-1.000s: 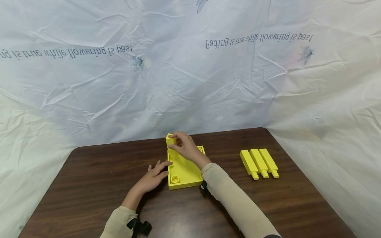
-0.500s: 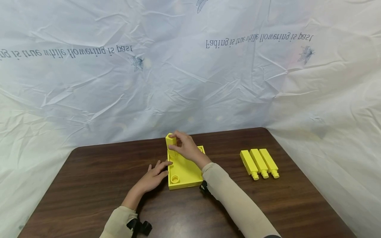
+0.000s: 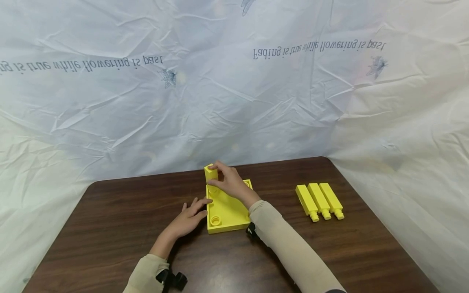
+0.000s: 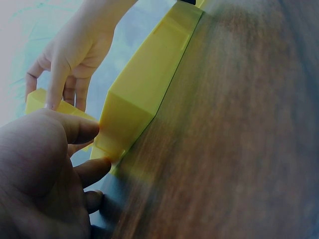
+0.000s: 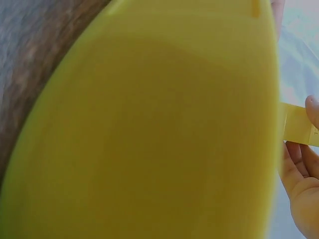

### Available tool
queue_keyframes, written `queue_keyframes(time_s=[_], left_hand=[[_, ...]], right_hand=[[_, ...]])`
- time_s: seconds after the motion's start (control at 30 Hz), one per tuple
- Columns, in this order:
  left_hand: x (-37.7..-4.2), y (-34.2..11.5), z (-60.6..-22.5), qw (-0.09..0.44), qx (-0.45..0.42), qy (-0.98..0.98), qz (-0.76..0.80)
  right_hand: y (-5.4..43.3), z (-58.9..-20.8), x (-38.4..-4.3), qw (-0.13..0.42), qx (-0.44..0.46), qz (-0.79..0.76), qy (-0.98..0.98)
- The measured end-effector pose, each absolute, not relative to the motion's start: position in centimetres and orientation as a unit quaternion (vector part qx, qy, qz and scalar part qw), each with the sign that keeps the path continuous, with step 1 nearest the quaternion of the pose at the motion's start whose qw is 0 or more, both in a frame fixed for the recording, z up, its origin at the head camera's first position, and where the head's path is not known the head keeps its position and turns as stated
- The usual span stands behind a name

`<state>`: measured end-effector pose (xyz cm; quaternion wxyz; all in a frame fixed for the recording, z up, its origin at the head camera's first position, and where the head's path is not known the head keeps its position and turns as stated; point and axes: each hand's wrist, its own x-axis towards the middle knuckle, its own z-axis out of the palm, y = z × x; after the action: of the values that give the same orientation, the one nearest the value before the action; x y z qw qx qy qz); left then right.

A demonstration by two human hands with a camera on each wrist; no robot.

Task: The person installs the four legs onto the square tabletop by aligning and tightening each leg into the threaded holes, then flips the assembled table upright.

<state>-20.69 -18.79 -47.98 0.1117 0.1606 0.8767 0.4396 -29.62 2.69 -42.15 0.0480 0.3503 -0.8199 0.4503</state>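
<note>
A yellow square post (image 3: pixel 211 173) stands upright at the back left corner of a shallow yellow tray-like base (image 3: pixel 229 211). My right hand (image 3: pixel 232 182) pinches the post near its top between thumb and fingers. The post's lower end is hard to make out at the corner. My left hand (image 3: pixel 188 219) rests at the base's left wall, its fingers spread and the fingertips touching the wall. In the left wrist view the fingers (image 4: pixel 92 172) press the side of the base (image 4: pixel 144 74). A round socket (image 3: pixel 215 220) shows in the base's front left corner.
Three more yellow posts (image 3: pixel 319 202) lie side by side at the right of the brown table (image 3: pixel 293 252), their knobbed ends toward me. A pale printed cloth (image 3: pixel 234 101) hangs behind the table and along both sides.
The post has turned a little between my right fingers, so its top faces differently. My left hand and the base stay where they were.
</note>
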Motion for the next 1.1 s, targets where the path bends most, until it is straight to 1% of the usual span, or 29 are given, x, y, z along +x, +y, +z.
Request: queue_keyframes(time_s=[0.73, 1.1], left_hand=[[-20.54, -18.75, -47.75, 0.113, 0.161, 0.879, 0.435], [-20.52, -18.77, -47.84, 0.112, 0.163, 0.878, 0.436]], right_hand=[[2.68, -42.18, -29.68, 0.052, 0.349, 0.427, -0.833], [2.47, -42.44, -29.61, 0.070, 0.348, 0.430, -0.830]])
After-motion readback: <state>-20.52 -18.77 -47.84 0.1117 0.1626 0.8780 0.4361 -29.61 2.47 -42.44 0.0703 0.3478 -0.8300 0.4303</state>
